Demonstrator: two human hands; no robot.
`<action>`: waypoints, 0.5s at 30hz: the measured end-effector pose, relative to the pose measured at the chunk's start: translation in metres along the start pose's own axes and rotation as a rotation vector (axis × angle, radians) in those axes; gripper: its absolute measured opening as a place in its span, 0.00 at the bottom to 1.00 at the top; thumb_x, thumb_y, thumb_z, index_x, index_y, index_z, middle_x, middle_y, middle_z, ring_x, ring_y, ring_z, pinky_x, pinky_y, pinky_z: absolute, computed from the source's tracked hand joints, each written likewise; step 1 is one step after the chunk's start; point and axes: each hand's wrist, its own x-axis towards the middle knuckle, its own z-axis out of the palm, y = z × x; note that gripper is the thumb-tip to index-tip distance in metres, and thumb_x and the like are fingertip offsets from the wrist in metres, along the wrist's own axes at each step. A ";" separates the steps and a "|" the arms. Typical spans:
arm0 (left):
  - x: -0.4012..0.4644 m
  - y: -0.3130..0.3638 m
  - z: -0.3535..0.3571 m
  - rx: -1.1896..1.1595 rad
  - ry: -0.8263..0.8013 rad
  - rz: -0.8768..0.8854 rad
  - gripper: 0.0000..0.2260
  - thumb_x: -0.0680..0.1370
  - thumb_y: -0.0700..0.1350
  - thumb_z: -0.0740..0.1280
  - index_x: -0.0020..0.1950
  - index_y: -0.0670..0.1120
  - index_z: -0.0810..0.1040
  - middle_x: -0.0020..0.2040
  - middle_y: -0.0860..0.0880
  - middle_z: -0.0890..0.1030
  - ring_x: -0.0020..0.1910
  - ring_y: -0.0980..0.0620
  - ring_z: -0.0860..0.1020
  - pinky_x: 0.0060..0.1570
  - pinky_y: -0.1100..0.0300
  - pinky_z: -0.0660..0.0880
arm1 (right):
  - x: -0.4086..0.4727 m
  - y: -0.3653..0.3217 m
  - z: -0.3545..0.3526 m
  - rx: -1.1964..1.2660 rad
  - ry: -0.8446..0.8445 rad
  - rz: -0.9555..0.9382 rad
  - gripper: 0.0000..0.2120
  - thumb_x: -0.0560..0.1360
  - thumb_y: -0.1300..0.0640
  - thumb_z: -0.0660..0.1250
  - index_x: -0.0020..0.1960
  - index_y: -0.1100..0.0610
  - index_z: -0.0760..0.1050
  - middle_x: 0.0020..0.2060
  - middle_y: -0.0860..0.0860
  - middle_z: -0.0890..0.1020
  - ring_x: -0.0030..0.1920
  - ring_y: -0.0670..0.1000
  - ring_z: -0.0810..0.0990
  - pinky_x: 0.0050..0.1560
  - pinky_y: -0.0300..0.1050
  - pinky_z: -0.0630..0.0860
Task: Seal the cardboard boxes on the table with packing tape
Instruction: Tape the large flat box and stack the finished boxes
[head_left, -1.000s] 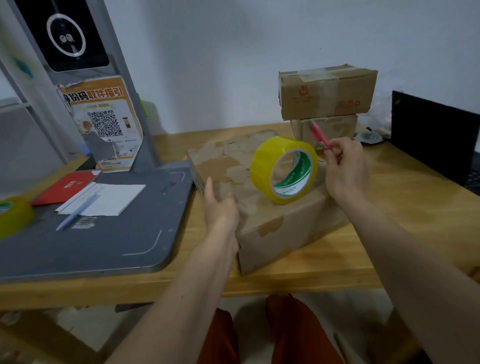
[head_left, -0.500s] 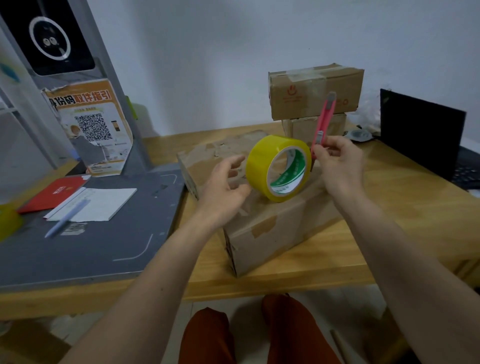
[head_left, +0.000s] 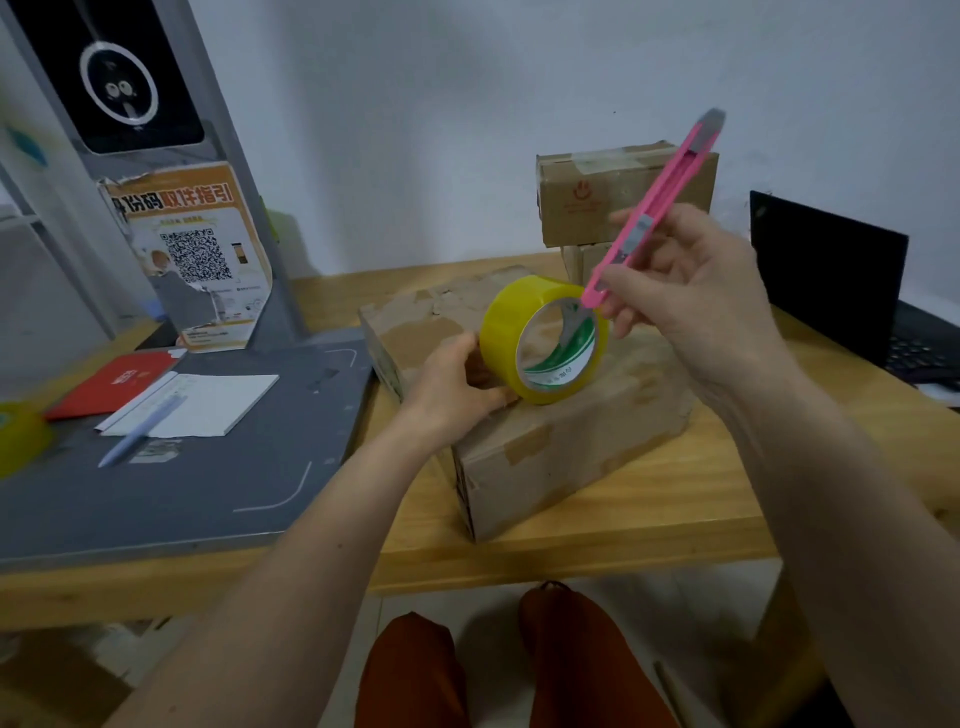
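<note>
An orange-and-white poster (head_left: 195, 260) leaning against the grey stand is showing large Chinese characters along its top, the orange ones reading 取件指引, with a QR code printed beneath them. The smaller lines under the code are too blurred to read. Red markings on the upper stacked box (head_left: 587, 200) and green print inside the tape roll (head_left: 543, 340) are staying illegible.

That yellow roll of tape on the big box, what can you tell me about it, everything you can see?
The yellow tape roll is a wide ring of glossy, see-through yellow packing tape wound on a core whose inside is printed green and white. It stands on its edge on top of the large cardboard box, its open centre facing the camera and slightly right. The left hand holds it at its lower left side. The lower end of the pink utility knife, held in the right hand, appears just at its upper right rim.
</note>
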 end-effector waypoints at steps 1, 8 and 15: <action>0.000 0.000 -0.002 -0.040 -0.011 -0.001 0.16 0.72 0.35 0.76 0.58 0.43 0.79 0.52 0.48 0.83 0.52 0.52 0.82 0.55 0.59 0.79 | -0.005 -0.002 0.004 0.010 -0.026 -0.017 0.14 0.72 0.71 0.70 0.54 0.59 0.76 0.36 0.55 0.82 0.32 0.50 0.81 0.32 0.40 0.77; 0.002 -0.003 -0.020 -0.436 -0.197 -0.025 0.25 0.68 0.36 0.66 0.65 0.43 0.77 0.60 0.41 0.82 0.60 0.40 0.80 0.63 0.47 0.76 | -0.045 0.032 0.034 -0.304 -0.175 -0.159 0.07 0.71 0.67 0.73 0.43 0.57 0.79 0.40 0.50 0.81 0.42 0.47 0.81 0.42 0.37 0.76; 0.008 0.018 -0.018 -0.105 -0.245 -0.020 0.11 0.72 0.49 0.77 0.52 0.52 0.81 0.43 0.58 0.84 0.44 0.60 0.81 0.43 0.70 0.75 | -0.071 0.076 0.037 -0.476 -0.234 -0.442 0.06 0.74 0.67 0.70 0.50 0.61 0.81 0.48 0.52 0.79 0.52 0.47 0.79 0.53 0.39 0.76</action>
